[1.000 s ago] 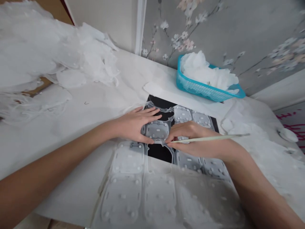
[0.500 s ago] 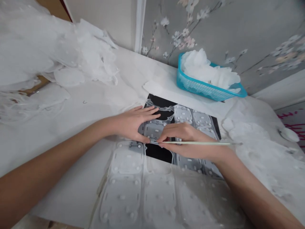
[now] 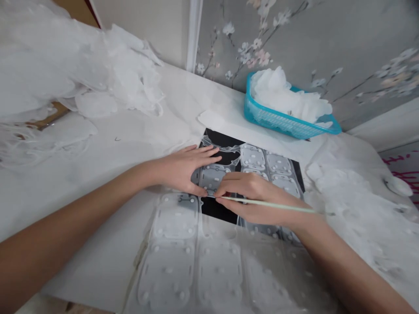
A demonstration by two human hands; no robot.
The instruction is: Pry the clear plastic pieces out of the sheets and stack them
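A translucent moulded sheet (image 3: 170, 266) with rows of rounded rectangular pieces lies on the table, partly over a black mat (image 3: 220, 210). My left hand (image 3: 185, 170) rests on the sheet with its fingers spread, thumb beside one piece (image 3: 211, 174). In my right hand (image 3: 250, 192) a thin pale green stick (image 3: 271, 204) is pinched, its shaft pointing back over the wrist. The stick's working tip is hidden by the fingers at that piece's lower edge. Two gaps in the sheet show the black mat, above and below the piece.
A blue basket (image 3: 284, 124) with white translucent pieces stands at the back right. Piles of similar white material lie at the left (image 3: 108, 74) and right (image 3: 356, 218). A flat white scrap (image 3: 212, 118) lies behind the mat, near the wall (image 3: 327, 39).
The stick's back end has swung slightly downward in my right hand, and its fingers have shifted a little left along the piece's lower edge. My left hand holds its place.
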